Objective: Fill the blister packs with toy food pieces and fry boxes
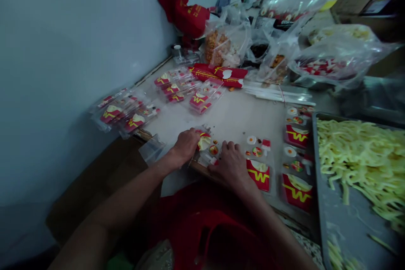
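Note:
Near the table's front edge, a clear packet (pixel 204 143) lies on its side between my hands, with a red and yellow carton and small toy-like pieces inside. My left hand (pixel 187 145) is closed on its carton end. My right hand (pixel 232 162) has curled fingers on the packet's other end. Just right of that hand lies another packet (pixel 257 173), with a red carton marked by a yellow zigzag and small egg and pizza shapes. Two similar packets, the nearer one (pixel 297 185) and the farther one (pixel 296 128), lie beside the tray.
A metal tray (pixel 319 202) at right holds pale yellow strips (pixel 363 147). Finished-looking packets (pixel 134 120) pile at the left edge, others (pixel 174 86) farther back. Red folded cartons (pixel 218 75), white sticks (pixel 278 93) and plastic bags of small pieces (pixel 218 46) stand behind.

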### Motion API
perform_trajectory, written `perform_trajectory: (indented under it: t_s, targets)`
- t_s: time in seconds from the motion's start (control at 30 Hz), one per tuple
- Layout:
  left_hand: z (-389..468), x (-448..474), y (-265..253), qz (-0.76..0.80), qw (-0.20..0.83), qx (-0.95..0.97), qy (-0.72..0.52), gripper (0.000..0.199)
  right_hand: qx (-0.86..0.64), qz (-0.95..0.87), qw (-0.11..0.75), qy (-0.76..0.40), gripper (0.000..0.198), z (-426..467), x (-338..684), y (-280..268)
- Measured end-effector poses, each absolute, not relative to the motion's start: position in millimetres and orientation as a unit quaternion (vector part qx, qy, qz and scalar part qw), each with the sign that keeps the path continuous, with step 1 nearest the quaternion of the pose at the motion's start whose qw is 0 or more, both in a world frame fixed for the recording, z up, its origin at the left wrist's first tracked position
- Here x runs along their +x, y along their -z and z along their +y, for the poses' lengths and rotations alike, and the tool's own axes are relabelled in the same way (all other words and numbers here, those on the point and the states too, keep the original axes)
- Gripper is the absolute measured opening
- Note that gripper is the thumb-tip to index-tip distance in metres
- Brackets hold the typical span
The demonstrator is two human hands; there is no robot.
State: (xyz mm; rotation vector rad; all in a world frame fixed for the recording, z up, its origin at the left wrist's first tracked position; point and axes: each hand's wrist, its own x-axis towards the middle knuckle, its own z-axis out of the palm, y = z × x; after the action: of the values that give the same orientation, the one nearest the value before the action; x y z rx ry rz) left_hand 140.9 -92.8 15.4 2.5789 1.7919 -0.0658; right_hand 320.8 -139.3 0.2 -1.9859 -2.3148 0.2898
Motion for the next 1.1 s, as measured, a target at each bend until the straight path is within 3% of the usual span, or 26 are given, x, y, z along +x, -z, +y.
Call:
perform_trajectory:
  t_s: [0.17,0.33,0.47,0.57,0.63,0.7,0.93,1.1]
  targets:
    - [-100.5,154.8,-18.2,0.603,0.077,0.777,-0.165,0.012,-0.646,-0.754,0.064,-0.101,0.065,-143.8,324.6,-17.4]
    - [-112.0,163.3,-20.0,0.597,0.249,0.681,-0.342,0.010,-0.638,-0.757,0.097,-0.099,0.073,-133.7,311.4,-38.0]
    - [-103.7,150.3,-21.1,0.634,0.301,0.609,-0.369,0.011,-0.616,-0.718,0.269,-0.180,0.097,-122.2,317.9,-26.0]
    - [-92.8,135.9,-16.3,0.645,0.367,0.563,-0.364,0.011,-0.602,-0.537,0.392,-0.443,0.082,-119.9,332.5,-4.7]
    - [-87.6,130.7,-11.7,0.634,0.396,0.555,-0.364,0.011,-0.526,-0.399,0.399,-0.636,0.069,-119.1,336.4,7.0]
    - [-85.5,130.5,-9.6,0.624,0.400,0.559,-0.371,0.011,-0.466,-0.316,0.398,-0.724,0.057,-117.1,331.8,14.2]
    - [-107.1,155.7,-21.6,0.575,0.388,0.622,-0.362,0.010,-0.467,-0.279,0.431,-0.720,0.042,-102.1,288.0,17.2]
    - [-118.5,147.4,-18.2,0.537,0.382,0.602,-0.450,0.017,-0.386,-0.380,0.444,-0.714,0.034,-58.2,290.3,-7.7]
